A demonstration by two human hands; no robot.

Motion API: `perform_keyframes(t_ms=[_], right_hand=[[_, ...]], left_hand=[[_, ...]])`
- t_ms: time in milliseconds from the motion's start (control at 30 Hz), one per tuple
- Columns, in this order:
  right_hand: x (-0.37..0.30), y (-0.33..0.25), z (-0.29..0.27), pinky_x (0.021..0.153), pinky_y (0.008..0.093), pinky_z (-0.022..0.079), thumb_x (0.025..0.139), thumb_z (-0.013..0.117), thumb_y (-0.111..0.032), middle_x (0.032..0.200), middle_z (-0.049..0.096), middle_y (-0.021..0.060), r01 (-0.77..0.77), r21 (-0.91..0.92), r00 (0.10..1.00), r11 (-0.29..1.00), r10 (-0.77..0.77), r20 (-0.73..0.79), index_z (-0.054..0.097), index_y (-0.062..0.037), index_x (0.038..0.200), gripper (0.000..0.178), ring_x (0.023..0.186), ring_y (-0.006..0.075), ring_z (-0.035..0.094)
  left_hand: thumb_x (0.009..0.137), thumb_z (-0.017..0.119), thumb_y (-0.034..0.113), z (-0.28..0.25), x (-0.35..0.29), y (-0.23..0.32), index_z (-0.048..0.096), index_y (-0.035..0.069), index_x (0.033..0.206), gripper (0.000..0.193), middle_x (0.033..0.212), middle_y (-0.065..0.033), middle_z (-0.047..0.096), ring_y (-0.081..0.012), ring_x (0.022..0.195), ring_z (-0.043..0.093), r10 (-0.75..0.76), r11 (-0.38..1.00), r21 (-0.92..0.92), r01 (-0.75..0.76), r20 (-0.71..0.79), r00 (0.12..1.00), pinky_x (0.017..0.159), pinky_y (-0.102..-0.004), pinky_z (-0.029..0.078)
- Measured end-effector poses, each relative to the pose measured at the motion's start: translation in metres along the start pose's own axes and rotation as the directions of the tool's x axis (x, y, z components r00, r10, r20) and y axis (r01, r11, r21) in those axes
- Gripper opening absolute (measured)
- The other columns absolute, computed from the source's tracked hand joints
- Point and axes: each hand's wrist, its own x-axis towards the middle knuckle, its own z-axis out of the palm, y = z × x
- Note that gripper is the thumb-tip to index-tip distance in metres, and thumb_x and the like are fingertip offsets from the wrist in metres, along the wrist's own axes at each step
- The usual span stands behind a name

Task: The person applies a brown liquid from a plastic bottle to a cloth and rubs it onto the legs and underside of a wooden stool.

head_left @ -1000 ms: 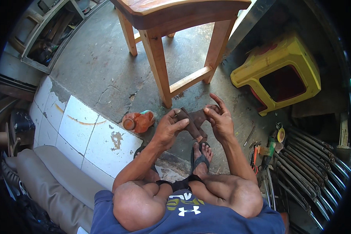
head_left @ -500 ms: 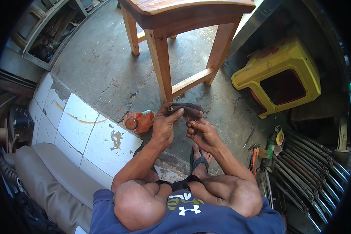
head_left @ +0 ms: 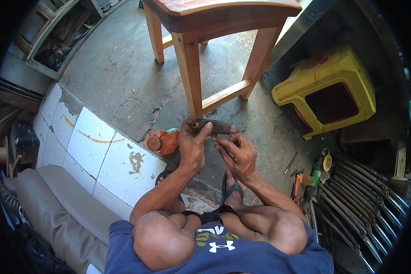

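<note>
My left hand (head_left: 192,147) is closed around a dark brown roll (head_left: 220,127), thumb on top. The roll looks like a rolled sheet around a paler core that shows at its right end. Just below it, the fingertips of my right hand (head_left: 240,157) are pinched together; whatever they hold is too small to make out. Directly beyond the roll stands a leg of a wooden stool (head_left: 188,68). Close to the left of my left hand is an orange plastic bottle (head_left: 168,145) with a round cap.
A yellow plastic stool (head_left: 297,93) lies tipped on the floor at the right. Metal tubes (head_left: 360,205) are stacked at the lower right, with a green power tool (head_left: 313,180) beside them. Grey-brown padded cushions (head_left: 59,196) lie at the lower left, by white tiles (head_left: 93,134).
The roll has turned slightly and now shows more of its side and pale end. My right hand has shifted slightly, its fingertips moving left along the roll's underside.
</note>
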Motion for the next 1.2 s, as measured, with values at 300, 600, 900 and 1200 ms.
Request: perform_keyframes(t_ms=[300,600,900,1200], right_hand=[[-0.002,0.013,0.012,0.072,0.0278,0.052,0.1,0.063,-0.025,0.096,0.071,0.0077,-0.651,0.759,0.649,-0.029,0.497,0.576,0.062,-0.0007,0.113,0.028,0.08,0.0113,0.064],[0.024,0.0,-0.028,0.067,0.024,0.051,0.096,0.069,-0.016,0.095,0.071,0.0085,-0.547,0.744,0.792,0.384,0.527,0.309,0.058,0.0017,0.118,0.031,0.078,0.0112,0.065],[0.014,0.033,-0.033,0.069,0.023,0.049,0.088,0.08,-0.019,0.097,0.069,0.0026,-0.468,0.403,0.883,0.786,0.395,0.254,0.069,-0.0028,0.108,0.028,0.084,0.0087,0.061],[0.011,0.034,-0.022,0.061,0.0204,0.046,0.089,0.078,-0.018,0.088,0.067,0.0023,-0.607,0.727,0.757,0.321,0.512,0.406,0.064,-0.0023,0.099,0.023,0.069,0.0077,0.058]], left_hand=[[0.091,0.071,0.001,0.002,0.003,0.002,0.059,0.012,0.111,0.026,0.107,-0.0032,0.069,-0.0158,0.104,0.064,-0.181,0.945,-0.244,0.216,0.16,0.97,0.099,-0.0333,0.046],[0.087,0.077,0.0,-0.001,-0.005,-0.006,0.062,0.005,0.102,0.022,0.1,-0.0015,0.068,-0.0087,0.093,0.064,0.094,0.952,0.275,-0.134,0.152,0.984,0.081,-0.0248,0.052],[0.085,0.08,0.005,-0.003,-0.001,0.013,0.06,0.006,0.11,0.032,0.104,-0.0005,0.065,-0.009,0.096,0.062,-0.277,0.828,0.554,0.092,0.26,0.925,0.084,-0.0237,0.05],[0.087,0.078,0.01,-0.022,0.005,-0.001,0.056,0.006,0.119,0.039,0.108,-0.0029,0.065,-0.0113,0.099,0.061,-0.393,0.909,0.297,0.292,0.38,0.837,0.086,-0.0284,0.05]])
